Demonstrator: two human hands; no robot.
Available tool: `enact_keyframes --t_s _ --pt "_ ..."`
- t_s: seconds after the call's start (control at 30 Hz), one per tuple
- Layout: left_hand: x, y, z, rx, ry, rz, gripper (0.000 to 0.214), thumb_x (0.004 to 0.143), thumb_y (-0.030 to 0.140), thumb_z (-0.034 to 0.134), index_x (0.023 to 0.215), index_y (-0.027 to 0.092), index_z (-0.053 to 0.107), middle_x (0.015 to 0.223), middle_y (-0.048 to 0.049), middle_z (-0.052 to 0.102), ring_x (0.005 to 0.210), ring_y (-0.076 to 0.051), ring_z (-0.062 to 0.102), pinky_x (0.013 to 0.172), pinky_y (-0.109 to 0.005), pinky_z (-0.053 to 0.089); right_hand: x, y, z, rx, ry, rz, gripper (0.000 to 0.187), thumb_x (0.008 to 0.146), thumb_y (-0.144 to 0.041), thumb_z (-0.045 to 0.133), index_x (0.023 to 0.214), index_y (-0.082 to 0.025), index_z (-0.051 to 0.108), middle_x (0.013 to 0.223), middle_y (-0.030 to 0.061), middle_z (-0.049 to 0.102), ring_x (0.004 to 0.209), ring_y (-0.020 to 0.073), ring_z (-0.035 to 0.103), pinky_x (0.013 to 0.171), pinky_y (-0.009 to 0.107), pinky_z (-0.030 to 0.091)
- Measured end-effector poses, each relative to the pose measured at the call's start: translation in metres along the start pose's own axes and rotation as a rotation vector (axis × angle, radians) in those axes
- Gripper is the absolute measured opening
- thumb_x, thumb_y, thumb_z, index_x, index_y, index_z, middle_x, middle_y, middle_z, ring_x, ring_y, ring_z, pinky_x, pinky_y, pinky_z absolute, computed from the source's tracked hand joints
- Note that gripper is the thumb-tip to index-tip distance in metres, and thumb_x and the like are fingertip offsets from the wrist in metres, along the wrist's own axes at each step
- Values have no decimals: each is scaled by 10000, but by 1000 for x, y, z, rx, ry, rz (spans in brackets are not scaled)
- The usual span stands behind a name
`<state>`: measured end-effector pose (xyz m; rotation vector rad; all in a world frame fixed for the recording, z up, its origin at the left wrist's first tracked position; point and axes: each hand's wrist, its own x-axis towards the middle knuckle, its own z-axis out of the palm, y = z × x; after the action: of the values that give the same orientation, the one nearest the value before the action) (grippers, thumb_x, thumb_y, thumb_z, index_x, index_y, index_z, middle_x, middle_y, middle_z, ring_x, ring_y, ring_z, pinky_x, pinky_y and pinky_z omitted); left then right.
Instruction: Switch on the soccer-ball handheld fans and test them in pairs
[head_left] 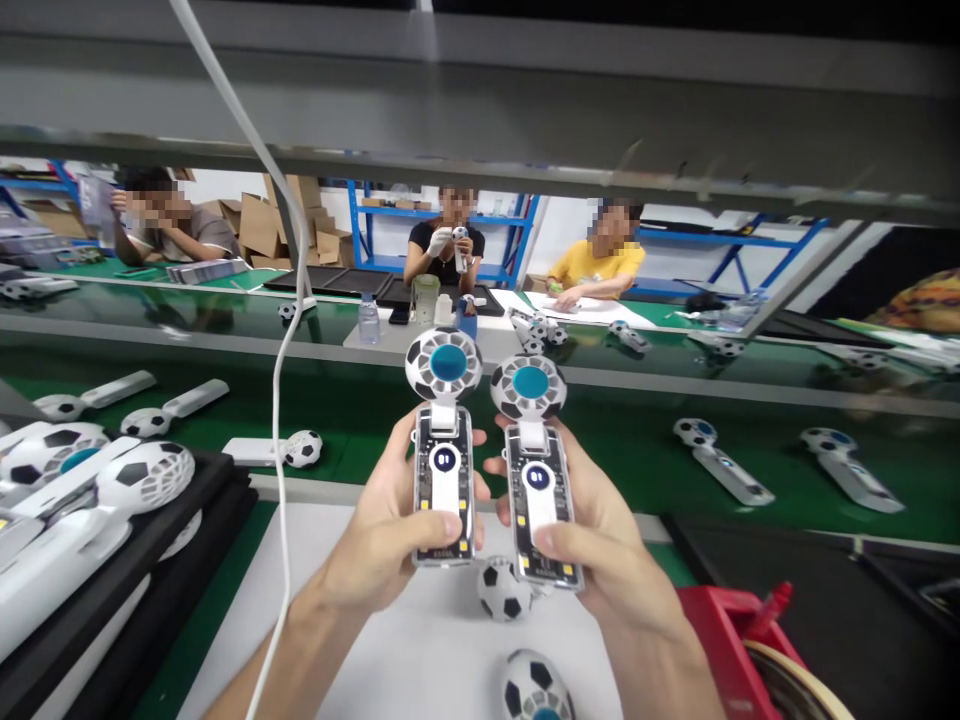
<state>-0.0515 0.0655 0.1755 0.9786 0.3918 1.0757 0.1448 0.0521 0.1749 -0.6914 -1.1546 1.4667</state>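
My left hand (382,530) is closed round a handheld fan (443,470) with a round football-patterned head and a teal centre. A matching handheld fan (541,495) is gripped in my right hand (600,530). Both are held upright side by side, their heads nearly touching, with a small lit display on each clear-fronted handle. Each thumb presses on the lower front of its handle. Below them, on a white sheet (420,660), lie a football-patterned fan head (504,588) and another one (536,688) nearer me; their handles are hidden or out of view.
On the left, several fans (146,478) are piled on black trays (202,520). More fans (724,465) lie along the green conveyor (600,440). A white cable (279,400) hangs down at left. A red bin (720,640) stands at right. Several people sit across the line.
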Motion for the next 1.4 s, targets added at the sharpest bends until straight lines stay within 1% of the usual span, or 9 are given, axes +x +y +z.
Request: enact_keyframes --t_s 0.33,0.47,0.67,0.83,0.93,1.03,1.17,1.27,1.4 --pt "-2 0 1 19 -13 -33 681 810 208 732 1377 267 360 927 -55 668 675 -191 682 595 -304 541 -2 0 1 -58 51 -22 688 770 -187 718 1398 -265 447 1181 74 649 807 164 674 693 276 568" --pt "-2 0 1 3 -33 -31 669 818 211 722 1377 271 360 939 -61 672 672 -198 686 580 -304 539 -2 0 1 -60 9 -56 652 793 -217 721 1392 -261 468 1132 67 670 841 176 673 711 277 567" --pt "-2 1 0 -23 -11 -25 568 847 216 695 1338 260 412 919 -45 661 683 -177 675 601 -298 535 -3 -2 0 -25 -22 -44 656 791 -186 716 1399 -258 481 1099 74 692 762 159 663 648 254 544" --pt "-2 -1 0 -39 24 -12 566 842 187 692 1331 281 422 1040 -62 654 705 -170 672 601 -306 537 -4 -4 -1 6 -23 -30 651 786 -170 714 1393 -259 496 1105 84 703 761 158 669 640 251 547" --pt "-2 -2 1 -38 0 -16 581 839 200 697 1341 271 412 967 -50 657 692 -177 673 605 -310 540 -4 -5 2 17 -4 -25 670 766 -170 720 1391 -263 499 1115 84 703 769 171 679 648 267 555" --pt "-3 -1 1 -38 -43 -28 587 834 229 709 1338 263 412 903 -40 656 662 -183 677 578 -295 533 -3 -6 7 27 91 -30 589 761 -189 706 1327 -240 556 1034 69 724 693 171 684 577 254 542" --pt "-1 0 2 -35 -15 -14 489 873 274 671 1299 255 431 890 -44 668 594 -171 667 536 -288 527 -2 -7 13 41 301 0 377 725 -224 660 1094 -150 682 822 67 751 617 170 696 559 235 556" --pt "0 0 4 -9 23 -24 438 884 286 662 1263 251 445 962 -67 683 554 -150 649 512 -292 532 -1 -5 14 3 433 -25 403 669 -230 664 1059 -132 692 805 73 762 636 178 711 580 229 575" --pt "1 -1 5 25 83 -26 377 893 290 657 1208 240 455 1081 -90 668 585 -146 663 503 -291 548 -3 -3 15 -67 498 -103 424 647 -233 645 1061 -144 674 738 57 755 564 184 686 510 244 552"
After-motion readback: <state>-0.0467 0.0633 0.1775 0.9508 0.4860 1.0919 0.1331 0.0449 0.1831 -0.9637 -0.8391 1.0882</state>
